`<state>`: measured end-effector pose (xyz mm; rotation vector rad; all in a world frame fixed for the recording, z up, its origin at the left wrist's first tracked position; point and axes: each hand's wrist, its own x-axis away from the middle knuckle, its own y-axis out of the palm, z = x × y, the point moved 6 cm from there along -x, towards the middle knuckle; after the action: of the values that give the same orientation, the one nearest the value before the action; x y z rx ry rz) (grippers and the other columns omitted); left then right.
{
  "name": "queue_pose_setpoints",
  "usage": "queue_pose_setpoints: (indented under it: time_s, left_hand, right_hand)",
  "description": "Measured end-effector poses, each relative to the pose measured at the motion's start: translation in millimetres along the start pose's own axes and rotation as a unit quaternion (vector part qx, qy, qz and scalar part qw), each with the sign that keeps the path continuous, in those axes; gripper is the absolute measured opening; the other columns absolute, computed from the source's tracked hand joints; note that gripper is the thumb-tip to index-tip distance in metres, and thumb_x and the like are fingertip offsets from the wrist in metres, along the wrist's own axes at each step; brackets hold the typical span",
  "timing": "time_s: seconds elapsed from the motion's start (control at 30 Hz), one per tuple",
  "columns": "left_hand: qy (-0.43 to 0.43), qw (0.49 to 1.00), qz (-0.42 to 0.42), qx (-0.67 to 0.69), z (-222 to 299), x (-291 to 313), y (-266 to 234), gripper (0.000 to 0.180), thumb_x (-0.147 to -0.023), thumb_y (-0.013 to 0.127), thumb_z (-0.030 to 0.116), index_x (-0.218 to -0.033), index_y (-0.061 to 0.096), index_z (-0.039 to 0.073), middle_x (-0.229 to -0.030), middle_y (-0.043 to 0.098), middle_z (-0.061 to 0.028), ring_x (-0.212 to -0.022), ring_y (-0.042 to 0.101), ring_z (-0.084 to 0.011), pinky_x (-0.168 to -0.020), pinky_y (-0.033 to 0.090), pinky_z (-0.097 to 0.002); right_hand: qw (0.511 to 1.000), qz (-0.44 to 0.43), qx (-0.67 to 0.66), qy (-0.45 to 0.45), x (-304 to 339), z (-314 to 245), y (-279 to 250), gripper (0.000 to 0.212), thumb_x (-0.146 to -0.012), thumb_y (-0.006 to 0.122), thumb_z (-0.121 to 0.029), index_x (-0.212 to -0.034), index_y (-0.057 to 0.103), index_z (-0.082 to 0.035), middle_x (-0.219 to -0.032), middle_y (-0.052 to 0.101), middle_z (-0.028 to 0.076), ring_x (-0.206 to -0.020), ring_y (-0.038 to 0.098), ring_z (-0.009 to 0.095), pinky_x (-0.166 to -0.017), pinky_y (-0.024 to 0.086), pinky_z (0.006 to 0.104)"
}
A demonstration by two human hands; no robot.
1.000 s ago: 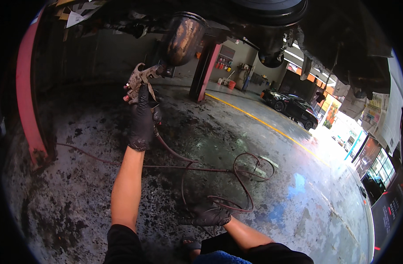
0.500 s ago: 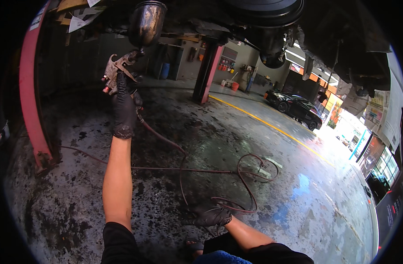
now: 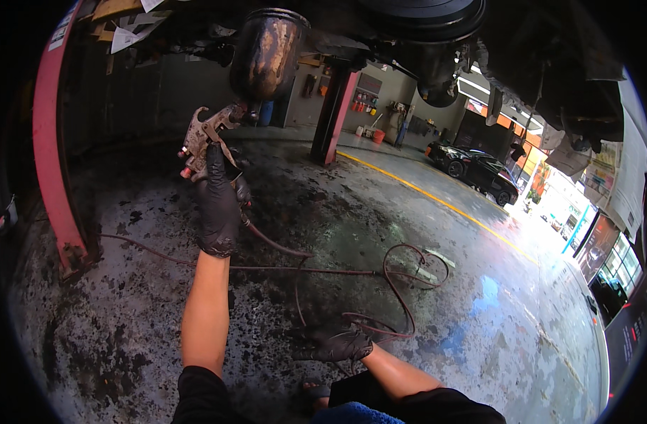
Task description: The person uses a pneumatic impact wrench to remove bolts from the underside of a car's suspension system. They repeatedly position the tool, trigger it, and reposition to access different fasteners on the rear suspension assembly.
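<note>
My left hand (image 3: 219, 205), in a black glove, is closed round the handle of a worn metal spray gun (image 3: 205, 138) and raised under a vehicle's underside. A large stained metal cup (image 3: 268, 56) sits on top of the gun. From the handle's lower end a dark red hose (image 3: 270, 244) runs down toward my right hand (image 3: 341, 345). That hand, also in a black glove, is low in front of me with its fingers stretched out to the left. The hose passes beside or behind it; the dark floor makes any contact hard to judge.
Overhead is the vehicle's dark underside (image 3: 550, 78), with a round black part (image 3: 422, 21). Red lift posts stand at the left (image 3: 49, 155) and farther back (image 3: 337, 113). Hose loops (image 3: 408, 297) lie on the stained floor (image 3: 125, 339). A black car (image 3: 472, 169) is parked at the back right.
My left hand has moved right and slightly down with the spray gun, and the cup appears larger and nearer. The hose has shifted along. My right hand has hardly moved.
</note>
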<state>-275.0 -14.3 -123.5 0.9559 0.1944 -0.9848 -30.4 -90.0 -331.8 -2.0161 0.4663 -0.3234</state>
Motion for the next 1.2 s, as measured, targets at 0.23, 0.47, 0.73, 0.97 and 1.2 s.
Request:
queue_pose_setpoints:
  time_s: [0.23, 0.47, 0.73, 0.97, 1.2]
  left_hand:
    - [-0.009, 0.999, -0.027, -0.043, -2, 25, 6, 0.045, -0.105, 0.049, 0.050, -0.101, 0.061, 0.007, -0.076, 0.063, -0.0020, -0.043, 0.045, -0.0096, -0.042, 0.037, -0.0273]
    - [-0.031, 0.997, -0.070, 0.001, 0, 49, 33, 0.045, -0.105, 0.049, 0.051, -0.103, 0.060, 0.007, -0.076, 0.061, -0.0026, -0.047, 0.047, -0.0103, -0.046, 0.037, -0.0275]
    - [-0.037, 0.996, -0.071, 0.048, -2, 41, 51, 0.042, -0.104, 0.054, 0.049, -0.101, 0.061, 0.007, -0.063, 0.051, 0.0029, -0.049, 0.044, -0.0068, -0.046, 0.035, -0.0261]
    - [0.005, 0.999, -0.023, 0.034, -5, 15, 38, 0.045, -0.105, 0.050, 0.051, -0.098, 0.060, 0.007, -0.073, 0.062, -0.0012, -0.045, 0.045, -0.0087, -0.043, 0.036, -0.0266]
    - [-0.009, 0.999, -0.017, -0.028, 2, -11, 27, 0.054, -0.104, 0.048, 0.057, -0.090, 0.061, 0.006, -0.055, 0.050, 0.0005, -0.043, 0.044, -0.0089, -0.043, 0.035, -0.0268]
  right_hand:
    - [0.999, -0.030, -0.019, 0.031, 1, -6, -1, 0.064, -0.100, 0.057, -0.046, -0.151, 0.045, -0.010, -0.137, 0.059, 0.025, -0.123, 0.060, 0.038, -0.106, 0.046, 0.0433]
    - [0.999, -0.007, 0.039, 0.016, -1, -5, 2, 0.067, -0.098, 0.058, -0.049, -0.151, 0.046, -0.009, -0.133, 0.062, 0.026, -0.122, 0.060, 0.039, -0.106, 0.046, 0.0443]
    - [1.000, -0.014, -0.004, 0.026, 0, -3, 1, 0.065, -0.098, 0.059, -0.047, -0.150, 0.047, -0.009, -0.135, 0.060, 0.027, -0.123, 0.060, 0.040, -0.106, 0.046, 0.0446]
    - [0.997, -0.046, -0.002, 0.063, 3, -3, -4, 0.068, -0.098, 0.058, -0.051, -0.150, 0.047, -0.010, -0.149, 0.049, 0.024, -0.135, 0.050, 0.038, -0.113, 0.040, 0.0438]
    - [0.997, -0.044, -0.013, 0.061, 4, 0, -3, 0.068, -0.098, 0.059, -0.049, -0.152, 0.044, -0.010, -0.148, 0.049, 0.025, -0.135, 0.050, 0.039, -0.112, 0.040, 0.0436]
